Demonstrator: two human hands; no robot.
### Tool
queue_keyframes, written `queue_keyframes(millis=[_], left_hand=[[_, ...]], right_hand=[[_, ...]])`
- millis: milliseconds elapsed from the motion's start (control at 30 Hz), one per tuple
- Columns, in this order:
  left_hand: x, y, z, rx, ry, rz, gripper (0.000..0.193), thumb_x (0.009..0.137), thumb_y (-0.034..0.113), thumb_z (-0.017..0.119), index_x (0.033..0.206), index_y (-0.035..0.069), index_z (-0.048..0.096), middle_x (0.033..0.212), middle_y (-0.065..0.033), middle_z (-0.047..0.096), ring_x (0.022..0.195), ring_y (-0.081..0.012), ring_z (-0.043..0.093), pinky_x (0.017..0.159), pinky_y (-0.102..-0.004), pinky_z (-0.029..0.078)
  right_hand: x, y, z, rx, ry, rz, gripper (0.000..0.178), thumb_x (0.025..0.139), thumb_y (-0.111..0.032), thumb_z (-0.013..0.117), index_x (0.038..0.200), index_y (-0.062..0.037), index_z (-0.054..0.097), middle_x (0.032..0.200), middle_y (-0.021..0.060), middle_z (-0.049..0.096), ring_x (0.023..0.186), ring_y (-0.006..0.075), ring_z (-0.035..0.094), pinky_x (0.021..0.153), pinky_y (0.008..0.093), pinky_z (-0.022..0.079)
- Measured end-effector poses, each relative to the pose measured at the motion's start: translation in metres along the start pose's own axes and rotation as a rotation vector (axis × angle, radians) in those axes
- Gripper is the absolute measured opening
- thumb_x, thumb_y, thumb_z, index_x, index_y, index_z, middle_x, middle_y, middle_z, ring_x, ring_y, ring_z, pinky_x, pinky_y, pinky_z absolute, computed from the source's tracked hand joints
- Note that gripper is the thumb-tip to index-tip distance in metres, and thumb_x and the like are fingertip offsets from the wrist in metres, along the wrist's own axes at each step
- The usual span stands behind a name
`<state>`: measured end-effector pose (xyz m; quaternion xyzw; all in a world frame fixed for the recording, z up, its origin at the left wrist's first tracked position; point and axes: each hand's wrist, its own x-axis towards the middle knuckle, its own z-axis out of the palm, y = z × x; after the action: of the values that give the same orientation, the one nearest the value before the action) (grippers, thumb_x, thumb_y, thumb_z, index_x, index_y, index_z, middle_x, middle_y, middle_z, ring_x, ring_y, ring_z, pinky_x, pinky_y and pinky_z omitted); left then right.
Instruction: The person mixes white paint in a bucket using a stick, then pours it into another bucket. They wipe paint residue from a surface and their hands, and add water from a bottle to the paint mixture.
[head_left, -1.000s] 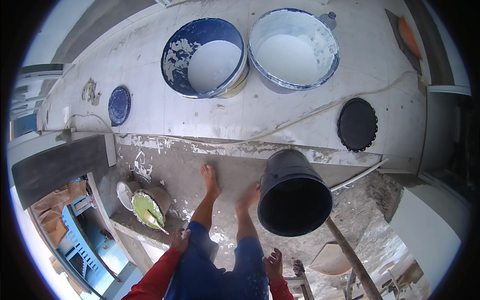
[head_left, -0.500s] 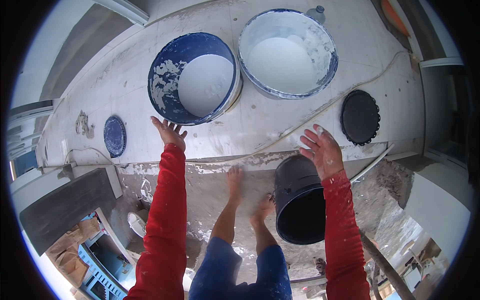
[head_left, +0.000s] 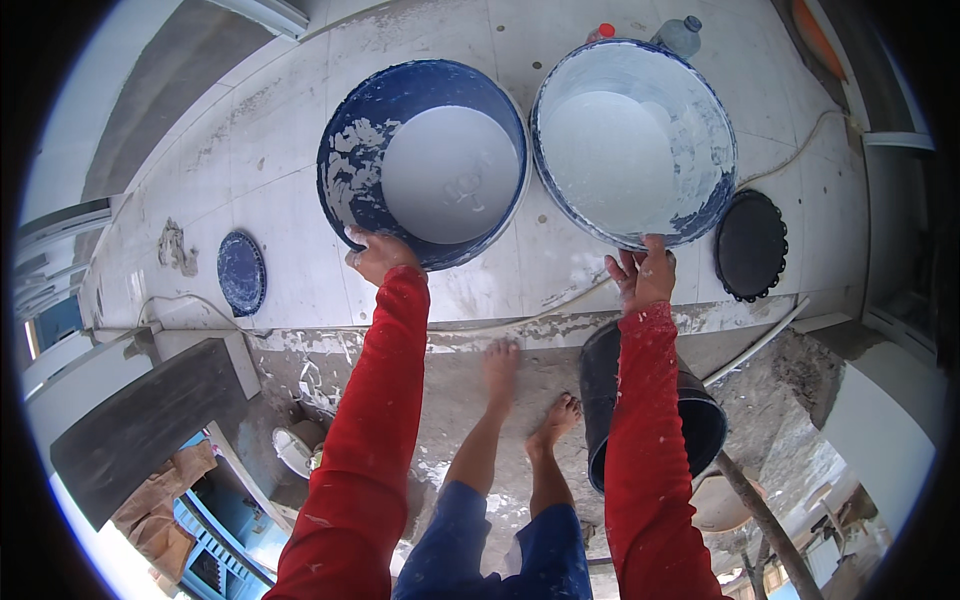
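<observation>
Dark-blue round plastic bucket point(head_left: 352, 108), its inner wall patched with dried white, stands on the pale tiled floor point(head_left: 285, 205) in the head view, just beside a blue-rimmed round bucket with a white-coated inside point(head_left: 708, 125). Each holds a white liquid, the left pool point(head_left: 445, 180) slightly rippled. The left hand point(head_left: 385, 258) is curled onto the near rim of the dark-blue bucket, seemingly gripping it. The right hand point(head_left: 641, 276) has bent fingers at the near rim of its neighbour, touching it; whether it is closed tight, I cannot tell.

Both buckets look stiff and, with that much liquid inside, probably heavy; the coated rims may be slippery, and tilting could spill the contents. Opposite sides of the rim would likely give the best balanced hold.

Both mouths face up and both long axes run vertically, though the wide lens makes them lean outward. By contrast, the black plastic bucket point(head_left: 597, 385) below shows its mouth toward the person's side.
</observation>
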<state>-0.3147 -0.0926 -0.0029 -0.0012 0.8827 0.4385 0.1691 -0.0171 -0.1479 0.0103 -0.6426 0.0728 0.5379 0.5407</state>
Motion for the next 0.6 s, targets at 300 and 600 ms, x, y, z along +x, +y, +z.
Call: queue_keyframes(millis=[300, 600], left_hand=[[-0.006, 0.001, 0.002, -0.004, -0.081, -0.008, 0.074, 0.094, 0.052, 0.041, 0.127, -0.014, 0.037, 0.118, -0.0308, 0.055, 0.103, -0.0407, 0.059, 0.09, -0.0438, 0.048], [0.005, -0.005, 0.001, 0.036, -0.039, 0.015, 0.075, 0.094, 0.053, 0.04, 0.129, -0.013, 0.036, 0.12, -0.0308, 0.054, 0.104, -0.0418, 0.058, 0.09, -0.0444, 0.048]], right_hand=[[-0.024, 0.024, -0.012, 0.129, -0.025, 0.007, 0.058, 0.09, -0.019, 0.059, 0.134, -0.0083, 0.024, 0.124, 0.01, 0.042, 0.111, 0.0269, 0.048, 0.083, 0.0477, 0.051], [-0.171, 0.099, -0.123, -0.342, -0.329, 0.353, 0.036, 0.09, -0.02, 0.061, 0.12, -0.0036, 0.05, 0.106, 0.0095, 0.058, 0.094, 0.019, 0.061, 0.078, 0.0314, 0.052]])
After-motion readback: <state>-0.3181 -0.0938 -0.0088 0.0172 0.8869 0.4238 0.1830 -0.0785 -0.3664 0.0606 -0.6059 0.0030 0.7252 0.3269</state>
